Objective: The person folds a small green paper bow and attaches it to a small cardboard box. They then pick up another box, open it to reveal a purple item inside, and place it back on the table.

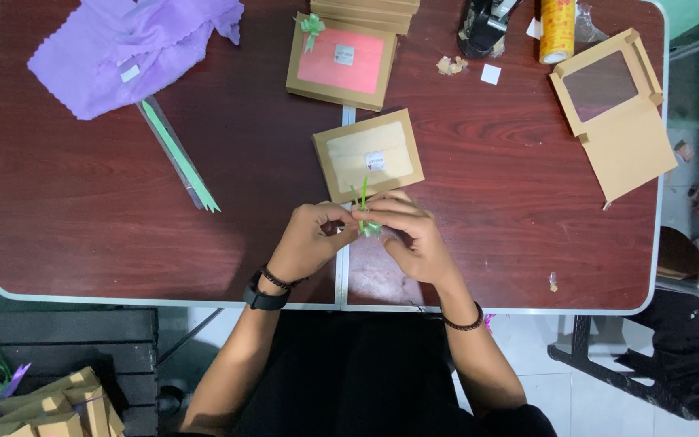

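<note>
both hands, left hand (311, 239) and right hand (408, 235), pinched a half-made green bow (368, 226) beside an unbowed box (368, 155); another box (341, 61) already wore one.

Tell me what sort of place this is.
Probably a small gift-packing workspace: flat brown window boxes on a folding table, a tape dispenser, and both hands working a green ribbon bow.

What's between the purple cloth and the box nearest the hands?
Head view: a clear sleeve of green ribbon strips lies between the purple cloth and the window box; otherwise bare tabletop.
</note>
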